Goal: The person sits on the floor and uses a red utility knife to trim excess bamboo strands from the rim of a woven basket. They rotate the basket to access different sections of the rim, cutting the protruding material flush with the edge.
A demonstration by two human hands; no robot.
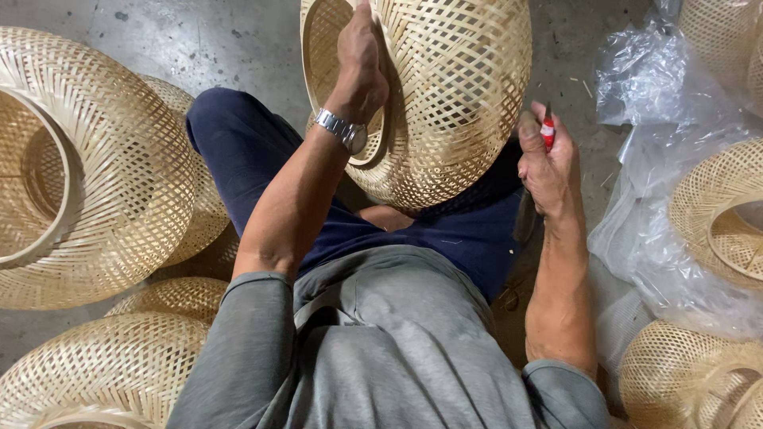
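Observation:
A large woven bamboo basket [457, 87] rests tilted on my lap, its round opening turned toward the left. My left hand [362, 67] grips the basket's rim at that opening; a silver wristwatch [342, 129] sits on that wrist. My right hand [547, 163] is beside the basket's right flank, closed around a small tool with red handles [548, 131], whose dark lower end pokes out below the palm. The tool's tip sits close to the weave; I cannot tell if it touches.
More woven baskets surround me: a big one [87, 175] at the left, others [103, 365] at the lower left, and several at the right [715, 214] on crumpled clear plastic sheeting [660, 119]. Grey concrete floor [199, 40] lies beyond my knees.

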